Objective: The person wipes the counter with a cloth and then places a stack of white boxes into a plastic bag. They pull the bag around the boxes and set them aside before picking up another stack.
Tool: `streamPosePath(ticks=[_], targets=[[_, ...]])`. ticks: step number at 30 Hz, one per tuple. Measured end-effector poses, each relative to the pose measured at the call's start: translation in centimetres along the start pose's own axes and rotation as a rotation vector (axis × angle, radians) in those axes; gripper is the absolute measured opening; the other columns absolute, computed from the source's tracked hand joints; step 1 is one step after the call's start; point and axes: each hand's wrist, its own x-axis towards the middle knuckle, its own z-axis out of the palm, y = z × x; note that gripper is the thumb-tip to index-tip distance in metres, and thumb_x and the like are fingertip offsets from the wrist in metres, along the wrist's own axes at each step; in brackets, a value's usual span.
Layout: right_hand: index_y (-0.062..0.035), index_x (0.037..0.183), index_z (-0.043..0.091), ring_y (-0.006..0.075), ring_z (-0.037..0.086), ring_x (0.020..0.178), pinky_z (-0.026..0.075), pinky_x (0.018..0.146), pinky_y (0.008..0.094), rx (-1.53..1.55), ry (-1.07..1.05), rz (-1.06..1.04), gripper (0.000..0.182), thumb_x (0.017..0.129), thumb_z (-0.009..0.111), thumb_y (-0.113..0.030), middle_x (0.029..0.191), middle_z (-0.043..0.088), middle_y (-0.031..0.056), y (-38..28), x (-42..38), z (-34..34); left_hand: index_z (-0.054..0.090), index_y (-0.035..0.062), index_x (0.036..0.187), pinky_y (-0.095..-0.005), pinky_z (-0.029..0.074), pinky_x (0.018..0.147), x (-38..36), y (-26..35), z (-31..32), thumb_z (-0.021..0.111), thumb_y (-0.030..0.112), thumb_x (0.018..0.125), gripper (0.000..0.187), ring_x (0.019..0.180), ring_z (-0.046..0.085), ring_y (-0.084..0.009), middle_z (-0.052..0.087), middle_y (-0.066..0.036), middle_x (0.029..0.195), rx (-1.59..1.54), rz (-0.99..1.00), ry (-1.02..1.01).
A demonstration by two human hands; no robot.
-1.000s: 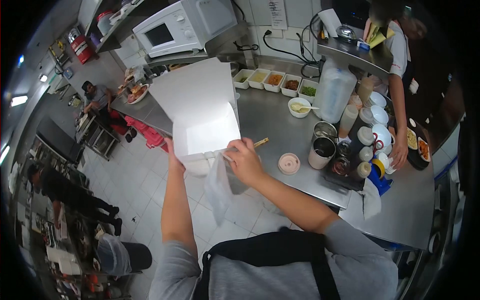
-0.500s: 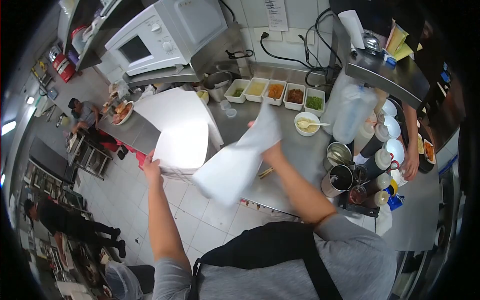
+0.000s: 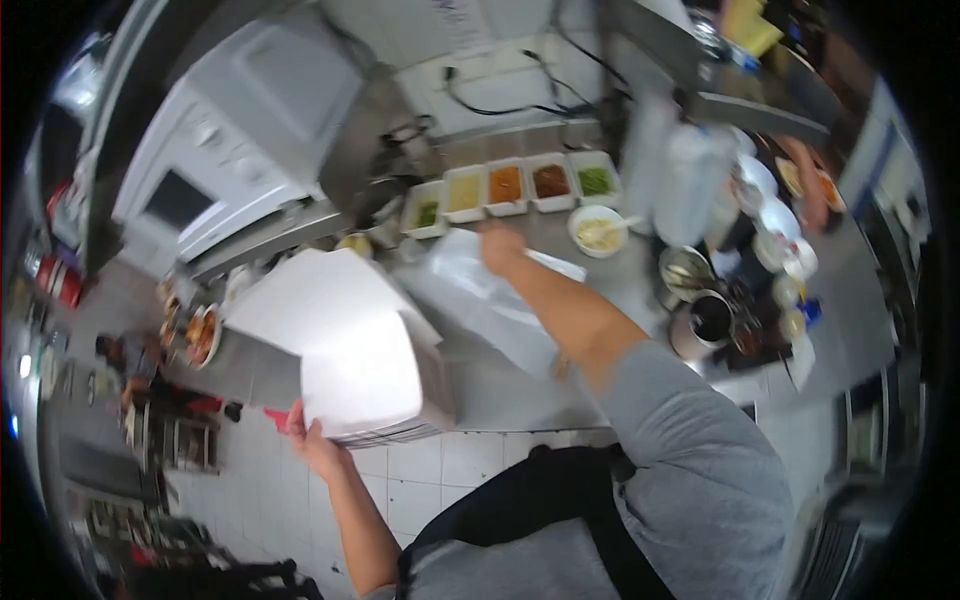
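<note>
My left hand grips the near left corner of a stack of white paperboard food boxes, whose flaps stand spread at the top. The stack sits at the counter's left front edge. My right hand is closed at the far end of a thin white sheet, which looks somewhat see-through and lies over the steel counter. Its fingertips are blurred and partly hidden. Just right of that hand stands a white bowl of pale chopped food with a spoon in it.
Several white tubs of toppings line the back wall. At the left, a microwave stands on a shelf. Sauce bottles and steel containers crowd the right side, near another person's arm. Other people are at the far left.
The white sheet, raised and blurred before, is now down on the counter at the right of the boxes. My left hand stays on the stack. The view has shifted and turned.
</note>
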Motion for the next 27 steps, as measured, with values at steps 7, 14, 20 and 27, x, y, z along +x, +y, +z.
streamPosePath(ticks=[7, 14, 20, 27], targets=[[-0.0133, 0.106, 0.064, 0.0342, 0.036, 0.123, 0.031, 0.098, 0.0488, 0.442, 0.6, -0.618, 0.034, 0.072, 0.069, -0.017, 0.127, 0.043, 0.0162, -2.8, -16.3, -18.2, 0.055, 0.0004, 0.11, -0.0382, 0.044, 0.093, 2.6, -2.9, 2.3, 0.041, -0.011, 0.073, 0.041, 0.104, 0.054, -0.0266, 0.053, -0.016, 0.118, -0.022, 0.007, -0.077], [-0.0097, 0.085, 0.064, 0.0244, 0.055, 0.096, 0.046, 0.077, 0.0333, -0.014, 1.303, -0.496, 0.025, 0.065, 0.059, 0.003, 0.104, 0.057, 0.0102, 15.5, -29.0, -39.2, 0.052, 0.0031, 0.117, -0.0395, 0.045, 0.089, -2.2, 0.1, 4.2, 0.056, 0.018, 0.086, 0.034, 0.108, 0.048, -0.0285, 0.041, -0.016, 0.124, 0.452, 0.379, 0.244], [-0.005, 0.094, 0.059, 0.0246, 0.057, 0.098, 0.047, 0.084, 0.0308, -0.01, 0.676, 0.27, 0.031, 0.065, 0.063, 0.004, 0.106, 0.058, 0.0111, 40.1, -29.1, -44.1, 0.05, 0.006, 0.122, -0.0406, 0.043, 0.09, -14.1, 2.0, 9.8, 0.057, 0.031, 0.087, 0.044, 0.118, 0.039, -0.0265, 0.032, -0.014, 0.129, 0.551, 0.574, 0.246], [-0.0093, 0.09, 0.059, 0.0321, 0.052, 0.105, 0.045, 0.088, 0.0379, -0.353, -0.145, 0.286, 0.05, 0.045, 0.082, -0.011, 0.118, 0.052, 0.0146, 57.9, -23.4, -36.0, 0.053, 0.0051, 0.12, -0.0394, 0.027, 0.103, -26.0, 3.6, 14.7, 0.055, 0.021, 0.089, 0.035, 0.129, 0.026, -0.0254, 0.032, -0.015, 0.133, 0.519, 0.575, 0.117]])
